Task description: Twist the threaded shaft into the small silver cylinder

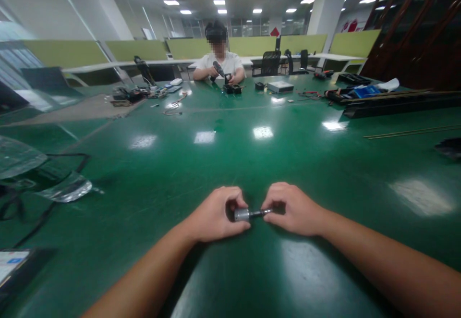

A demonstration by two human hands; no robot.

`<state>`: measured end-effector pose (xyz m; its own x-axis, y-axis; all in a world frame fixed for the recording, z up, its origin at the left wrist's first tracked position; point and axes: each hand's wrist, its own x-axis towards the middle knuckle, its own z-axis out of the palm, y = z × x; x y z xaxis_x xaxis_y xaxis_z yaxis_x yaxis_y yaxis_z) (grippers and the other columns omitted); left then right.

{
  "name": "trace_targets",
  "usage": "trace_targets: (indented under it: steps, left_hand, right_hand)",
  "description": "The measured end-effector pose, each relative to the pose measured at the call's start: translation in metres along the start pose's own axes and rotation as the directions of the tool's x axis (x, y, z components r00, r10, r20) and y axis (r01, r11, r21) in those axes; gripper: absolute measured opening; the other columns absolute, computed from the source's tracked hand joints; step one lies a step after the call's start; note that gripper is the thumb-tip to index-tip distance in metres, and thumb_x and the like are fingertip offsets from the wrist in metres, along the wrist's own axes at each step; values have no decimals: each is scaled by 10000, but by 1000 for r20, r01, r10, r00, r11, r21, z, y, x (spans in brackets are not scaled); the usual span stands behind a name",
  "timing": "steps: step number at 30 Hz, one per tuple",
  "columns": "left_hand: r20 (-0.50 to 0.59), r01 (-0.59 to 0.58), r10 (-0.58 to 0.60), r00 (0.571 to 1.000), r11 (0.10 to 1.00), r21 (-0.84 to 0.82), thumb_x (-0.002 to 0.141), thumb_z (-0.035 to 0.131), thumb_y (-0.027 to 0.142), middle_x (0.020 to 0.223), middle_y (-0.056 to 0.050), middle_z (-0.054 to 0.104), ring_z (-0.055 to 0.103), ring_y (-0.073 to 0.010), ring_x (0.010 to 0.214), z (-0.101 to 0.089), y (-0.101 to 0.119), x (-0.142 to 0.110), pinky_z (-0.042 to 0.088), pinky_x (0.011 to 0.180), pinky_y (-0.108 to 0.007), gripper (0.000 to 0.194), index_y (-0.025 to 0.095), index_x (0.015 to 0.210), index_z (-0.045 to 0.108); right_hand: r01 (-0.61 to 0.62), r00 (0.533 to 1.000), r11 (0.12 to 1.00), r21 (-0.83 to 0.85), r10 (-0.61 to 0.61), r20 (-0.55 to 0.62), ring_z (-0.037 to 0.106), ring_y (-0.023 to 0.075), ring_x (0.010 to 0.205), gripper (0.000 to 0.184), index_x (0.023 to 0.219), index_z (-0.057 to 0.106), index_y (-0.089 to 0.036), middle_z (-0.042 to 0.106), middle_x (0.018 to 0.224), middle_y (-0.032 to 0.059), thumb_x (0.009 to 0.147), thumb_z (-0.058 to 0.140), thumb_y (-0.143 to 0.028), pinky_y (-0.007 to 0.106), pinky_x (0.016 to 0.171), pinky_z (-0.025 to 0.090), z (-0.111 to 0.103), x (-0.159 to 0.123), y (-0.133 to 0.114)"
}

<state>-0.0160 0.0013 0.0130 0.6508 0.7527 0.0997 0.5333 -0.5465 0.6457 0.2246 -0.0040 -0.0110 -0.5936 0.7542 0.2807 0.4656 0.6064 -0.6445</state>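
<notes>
Just above the table in front of me is a small silver metal cylinder (241,214) with a thin dark shaft (257,213) running out of its right end. Around the cylinder, the thumb and fingers of my left hand (218,214) are closed. My right hand (295,210) pinches the shaft's far tip between thumb and forefinger. The shaft lies nearly level and points right. Part of the cylinder's left end is hidden by my left fingers, and I cannot tell whether shaft and cylinder are one piece.
A clear plastic bottle (68,186) lies on the green table (230,164) at left, near a black cable. A co-worker (219,66) across the table holds a dark tool (218,68). Tools and a blue packet (365,91) lie far right, with thin rods (410,132) nearer.
</notes>
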Motion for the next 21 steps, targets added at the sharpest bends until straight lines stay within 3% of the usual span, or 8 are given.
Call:
trace_targets:
  steps: [14,17,21]
  left_hand:
    - [9,-12,13,1000,999,-38,691,777,191,791,11,591,556,-144,718,-1,-1,-1,398,671,-249,224,154,788,578]
    - [15,7,-6,1000,998,-64,692,777,198,769,15,578,538,-133,681,1,-1,-1,392,627,-236,224,152,782,578]
    - [-8,37,-38,999,998,-53,695,779,223,758,20,565,517,-127,661,5,-1,0,380,596,-226,221,157,820,608]
  right_hand:
    - [-62,996,998,-19,63,66,590,139,668,50,780,727,-155,646,709,15,732,730,-144,250,635,437,-24,-8,1]
    - [-34,998,999,-33,36,52,596,142,677,45,784,732,-166,655,700,7,744,747,-178,273,688,436,-19,-5,2]
    - [47,999,998,-45,-46,22,617,152,741,89,851,746,-191,694,751,6,793,749,-259,322,816,414,3,5,-1]
